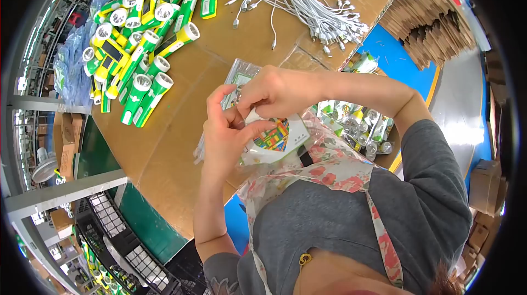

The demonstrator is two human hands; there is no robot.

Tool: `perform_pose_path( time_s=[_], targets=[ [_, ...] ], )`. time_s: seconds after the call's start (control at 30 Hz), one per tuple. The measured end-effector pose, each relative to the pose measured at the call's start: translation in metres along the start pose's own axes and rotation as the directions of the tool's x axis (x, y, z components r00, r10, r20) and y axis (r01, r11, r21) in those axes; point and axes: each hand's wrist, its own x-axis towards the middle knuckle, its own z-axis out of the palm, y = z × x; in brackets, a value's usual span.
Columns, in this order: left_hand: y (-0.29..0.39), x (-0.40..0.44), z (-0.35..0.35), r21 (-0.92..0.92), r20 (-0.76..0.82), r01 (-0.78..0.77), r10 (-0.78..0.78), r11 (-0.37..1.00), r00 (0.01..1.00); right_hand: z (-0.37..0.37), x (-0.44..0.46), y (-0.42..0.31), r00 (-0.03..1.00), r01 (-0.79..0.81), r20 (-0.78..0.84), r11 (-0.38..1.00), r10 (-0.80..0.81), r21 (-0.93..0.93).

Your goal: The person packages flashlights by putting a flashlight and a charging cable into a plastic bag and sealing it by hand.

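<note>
My left hand [222,130] holds a white printed card [291,138] with a colourful picture, its thumb lying across the front. The card seems to be in a clear plastic bag, close to my apron. My right hand [269,94] is closed in a pinch at the card's upper left edge, touching the fingers of my left hand. What lies between those right fingertips is hidden. Just behind both hands, clear plastic bags [241,71] lie on the cardboard-covered table [181,89].
Green, yellow and white flashlights [145,97] are heaped at the back left. White cables [307,4] lie at the back. Bagged items [359,125] fill a box by my right arm. Stacked cardboard [428,20] stands at the far right, and a black crate [121,234] at lower left.
</note>
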Motion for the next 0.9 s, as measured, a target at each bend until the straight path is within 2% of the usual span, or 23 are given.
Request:
perform_pose_path(
  time_s=[0.07, 0.1, 0.13, 0.17, 0.2, 0.23, 0.27, 0.3, 0.37, 0.4, 0.43, 0.47, 0.5, 0.6, 0.63, 0.67, 0.7, 0.73, 0.77, 0.8, 0.83, 0.87, 0.9],
  targets=[
    [0.003, -0.004, -0.019, 0.202, 0.029, -0.046, 0.041, 0.978, 0.999, -0.012, -0.012, -0.003, 0.998, -0.015, -0.056, 1.0, 0.016, 0.015],
    [0.005, -0.007, -0.027, 0.302, 0.043, -0.071, 0.061, 0.951, 0.997, -0.016, -0.016, -0.004, 1.0, 0.0, 0.008, 1.0, 0.001, -0.019],
    [0.01, -0.009, -0.026, 0.402, 0.123, -0.075, 0.027, 0.913, 0.992, -0.017, -0.019, -0.003, 0.997, 0.014, 0.07, 0.999, -0.011, -0.046],
    [0.008, -0.012, -0.025, 0.415, 0.197, -0.11, 0.029, 0.903, 0.98, -0.017, -0.023, -0.003, 0.991, 0.027, 0.133, 0.997, -0.018, -0.069],
    [0.004, -0.013, -0.025, 0.426, 0.269, -0.149, 0.033, 0.893, 0.963, -0.018, -0.025, -0.002, 0.99, 0.077, 0.132, 0.978, -0.051, -0.193],
    [0.002, -0.015, -0.025, 0.433, 0.34, -0.191, 0.036, 0.881, 0.94, -0.023, -0.028, 0.002, 0.998, 0.05, 0.045, 0.973, -0.041, -0.226],
    [0.002, -0.021, -0.035, 0.569, 0.326, -0.171, -0.03, 0.804, 0.945, -0.035, -0.033, 0.01, 0.999, 0.023, -0.039, 0.966, -0.034, -0.258],
    [0.0, -0.03, -0.044, 0.503, 0.229, -0.057, -0.07, 0.862, 0.971, -0.048, -0.038, 0.018, 0.992, -0.008, -0.126, 0.958, -0.029, -0.286],
    [-0.009, -0.045, -0.06, 0.332, 0.05, 0.151, -0.177, 0.931, 0.983, -0.072, -0.054, 0.039, 0.931, -0.258, -0.297, 0.958, 0.212, -0.127],
    [-0.015, -0.05, -0.063, 0.258, -0.012, 0.133, -0.135, 0.957, 0.991, -0.084, -0.06, 0.056, 0.836, -0.407, -0.495, 0.873, 0.238, -0.269],
    [-0.014, -0.051, -0.06, 0.178, -0.066, 0.115, -0.105, 0.977, 0.992, -0.095, -0.067, 0.077, 0.713, -0.561, -0.669, 0.743, 0.21, -0.365],
    [-0.012, -0.053, -0.056, 0.099, -0.121, 0.094, -0.082, 0.991, 0.989, -0.108, -0.081, 0.113, 0.682, -0.676, -0.698, 0.551, 0.218, -0.489],
    [-0.01, -0.054, -0.053, 0.026, -0.178, 0.064, -0.058, 0.998, 0.982, -0.114, -0.08, 0.119, 0.652, -0.749, -0.729, 0.324, 0.209, -0.577],
    [-0.005, -0.038, -0.045, -0.05, -0.323, -0.139, 0.116, 0.989, 0.939, -0.113, -0.079, 0.118, 0.682, -0.662, -0.73, 0.455, 0.038, -0.596],
    [-0.001, -0.032, -0.042, -0.077, -0.381, -0.209, 0.165, 0.975, 0.91, -0.106, -0.074, 0.107, 0.695, -0.676, -0.717, 0.397, 0.063, -0.62],
    [0.001, -0.024, -0.039, -0.029, -0.367, -0.282, 0.252, 0.959, 0.896, -0.1, -0.064, 0.094, 0.71, -0.681, -0.699, 0.338, 0.087, -0.649],
    [0.004, -0.015, -0.033, -0.057, -0.399, -0.335, 0.286, 0.941, 0.871, -0.095, -0.056, 0.088, 0.728, -0.676, -0.677, 0.282, 0.111, -0.681],
    [0.007, -0.006, -0.026, -0.077, -0.434, -0.385, 0.316, 0.92, 0.843, -0.098, -0.049, 0.1, 0.725, -0.63, -0.576, 0.027, 0.377, -0.776],
    [0.01, 0.004, -0.019, -0.132, -0.443, -0.439, 0.343, 0.889, 0.828, -0.088, -0.042, 0.093, 0.813, -0.578, -0.543, 0.18, 0.209, -0.796],
    [0.012, 0.017, -0.012, -0.182, -0.456, -0.498, 0.376, 0.848, 0.806, -0.078, -0.035, 0.074, 0.86, -0.489, -0.51, 0.317, 0.02, -0.813],
    [0.012, 0.03, -0.004, -0.198, -0.499, -0.52, 0.371, 0.831, 0.783, -0.072, -0.026, 0.054, 0.865, -0.361, -0.469, 0.43, -0.177, -0.828],
    [0.01, 0.041, 0.004, -0.214, -0.54, -0.535, 0.358, 0.817, 0.762, -0.062, -0.019, 0.034, 0.898, -0.268, -0.417, 0.583, -0.137, -0.767],
    [0.004, 0.048, 0.005, -0.17, -0.409, -0.523, 0.423, 0.835, 0.808, -0.048, -0.014, 0.012, 0.929, -0.182, -0.358, 0.722, -0.097, -0.667]
  ],
)
